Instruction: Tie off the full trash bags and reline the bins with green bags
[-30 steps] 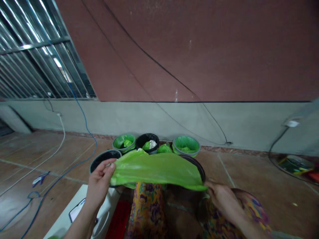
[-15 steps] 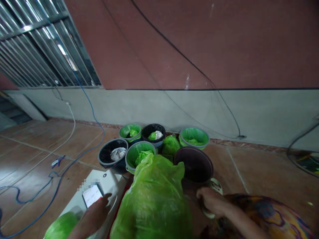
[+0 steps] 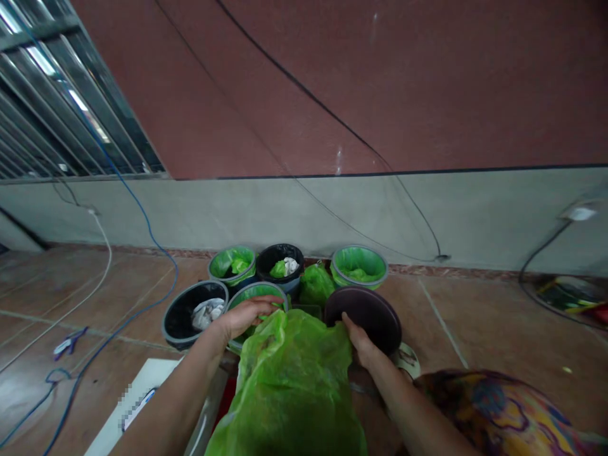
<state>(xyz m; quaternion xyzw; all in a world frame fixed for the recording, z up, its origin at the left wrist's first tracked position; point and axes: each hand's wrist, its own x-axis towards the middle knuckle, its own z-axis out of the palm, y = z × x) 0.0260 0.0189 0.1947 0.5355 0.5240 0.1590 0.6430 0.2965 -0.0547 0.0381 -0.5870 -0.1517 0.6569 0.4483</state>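
Note:
A large green plastic bag (image 3: 299, 380), filled and upright, stands in front of me. My left hand (image 3: 251, 315) reaches to its upper left edge, fingers stretched out over the rim of a green-lined bucket (image 3: 259, 290). At the bag's upper right corner, the fingers of my right hand (image 3: 358, 339) close on the plastic; the bag partly hides them. Just beyond that hand is an unlined dark brown bucket (image 3: 380, 313). The bag's contents are blurred through the plastic.
Lined buckets stand near the wall: two black-lined (image 3: 178, 316), (image 3: 280, 253) and green-lined ones (image 3: 360, 263). A small green bundle (image 3: 316, 285) sits among them. A blue cable (image 3: 156, 234) and purple-handled tool (image 3: 71, 342) lie left. Patterned cloth (image 3: 503, 405) shows right.
My left hand has moved from the white surface up to the bag's top. My right hand has left the pale round object beside the brown bucket and come to the bag's corner.

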